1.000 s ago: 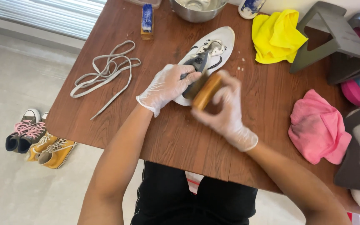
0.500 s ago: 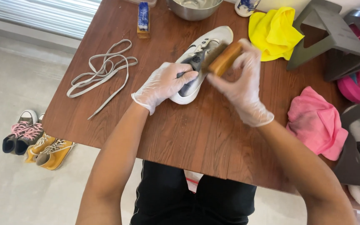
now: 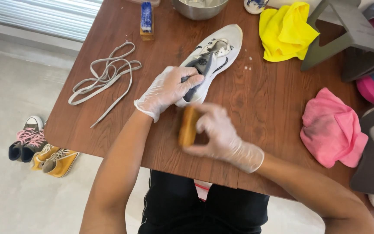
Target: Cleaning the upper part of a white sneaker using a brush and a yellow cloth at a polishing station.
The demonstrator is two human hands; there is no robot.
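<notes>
- While the white sneaker (image 3: pixel 215 58) lies on its side on the wooden table (image 3: pixel 256 108), the gloved left hand (image 3: pixel 167 90) clamps its heel end, fingers curled narrow over the dark collar opening.
- Just at 5 o'clock from that heel, the gloved right hand (image 3: pixel 219 134) grips a brown brush (image 3: pixel 188 126), fingers wrapped around its far side; brush and hand are blurred, and the brush sits just off the shoe's heel, whether touching I cannot tell.
- From the heel, the sneaker's toe points toward 1 o'clock, near a metal bowl (image 3: pixel 199 8) at the table's far edge.
- At 9 o'clock of the shoe, loose grey laces (image 3: pixel 104 78) lie well apart from it.
- At 2 o'clock lies a yellow cloth (image 3: pixel 284 32); at 4 o'clock, a pink cloth (image 3: pixel 332 130).
- Bare tabletop opens between the sneaker and the pink cloth.
- Close behind the right hand at 6 o'clock runs the near table edge.
</notes>
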